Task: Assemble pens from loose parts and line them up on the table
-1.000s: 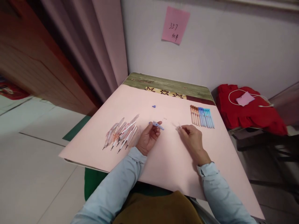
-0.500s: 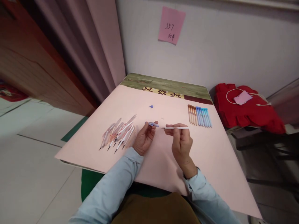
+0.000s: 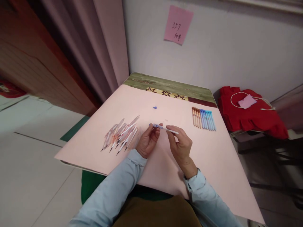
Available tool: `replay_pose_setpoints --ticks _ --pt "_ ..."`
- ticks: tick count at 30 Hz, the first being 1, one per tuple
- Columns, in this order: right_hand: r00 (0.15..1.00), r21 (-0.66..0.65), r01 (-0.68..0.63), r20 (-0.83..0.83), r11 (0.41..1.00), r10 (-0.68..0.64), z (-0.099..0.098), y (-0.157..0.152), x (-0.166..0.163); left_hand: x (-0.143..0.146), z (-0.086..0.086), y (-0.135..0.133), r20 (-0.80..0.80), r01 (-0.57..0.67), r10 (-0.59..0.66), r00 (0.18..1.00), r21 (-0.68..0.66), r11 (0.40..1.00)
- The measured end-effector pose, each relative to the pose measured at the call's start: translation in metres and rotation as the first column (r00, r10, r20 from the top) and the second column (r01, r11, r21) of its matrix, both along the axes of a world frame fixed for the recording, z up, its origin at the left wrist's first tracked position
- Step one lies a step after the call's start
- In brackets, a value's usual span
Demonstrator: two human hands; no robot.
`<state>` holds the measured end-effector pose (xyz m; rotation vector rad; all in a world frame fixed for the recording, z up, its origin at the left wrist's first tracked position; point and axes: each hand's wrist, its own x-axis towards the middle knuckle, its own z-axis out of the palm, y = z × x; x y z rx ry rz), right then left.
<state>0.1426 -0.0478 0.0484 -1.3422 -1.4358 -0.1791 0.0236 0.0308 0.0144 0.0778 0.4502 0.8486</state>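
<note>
Grip closed both sides: left hand [image 3: 148, 142] pinches blue barrel [image 3: 155, 125], right hand [image 3: 181, 145] pinches white refill [image 3: 170, 130], held level, end to end over pink sheet [image 3: 213, 164], likely so tip lines with barrel mouth. Loose parts pile [image 3: 120, 134] near left hand, in reach; assembled pens [image 3: 203, 119] rowed apart at right

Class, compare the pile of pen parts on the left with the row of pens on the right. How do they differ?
The pile lies loose and fanned, pieces crossing; the row lies neat, pens parallel. The pile looks clear and white with dark tips; the row is orange and blue. The pile lies close by the left hand; the row lies well clear of the right hand. Both rest on the pink sheet.
</note>
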Motion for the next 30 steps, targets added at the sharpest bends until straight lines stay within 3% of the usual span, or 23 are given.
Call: replay_pose_setpoints --ticks 4,8,11,15,19,23,26,30 --pt "0.999 -0.013 0.015 0.040 1.000 -0.015 -0.001 0.002 0.001 0.001 0.002 -0.002 -0.020 -0.003 0.004 1.000 0.022 1.000" --pt "0.995 -0.107 0.003 0.098 0.994 0.007 -0.012 0.004 0.005 0.002 0.003 -0.003 0.011 0.002 -0.002 1.000 0.052 0.999" --pt "0.998 -0.186 0.006 0.057 0.983 0.005 -0.021 0.007 0.009 0.003 0.002 -0.004 0.021 0.032 -0.035 0.999 0.091 0.995" --pt "0.999 -0.195 -0.035 -0.022 0.980 0.032 -0.027 0.013 0.013 0.004 0.001 -0.005 0.022 0.088 -0.091 0.996 0.118 0.989" --pt "0.993 -0.154 -0.087 -0.097 0.984 0.072 -0.022 0.014 0.012 0.002 0.002 -0.007 -0.008 0.155 -0.155 0.988 0.102 0.983" --pt "0.981 -0.088 -0.004 -0.194 0.996 -0.013 -0.004 0.003 0.014 -0.002 0.003 -0.006 -0.094 0.231 -0.221 0.971 0.107 0.967" --pt "0.980 -0.173 0.070 -0.170 0.982 -0.100 0.007 -0.008 0.020 -0.003 0.003 -0.004 -0.129 0.163 -0.147 0.981 0.119 0.979" --pt "0.993 -0.298 0.109 0.067 0.948 -0.093 0.006 -0.016 0.027 0.000 0.003 -0.003 -0.156 0.049 -0.024 0.987 0.159 0.986"
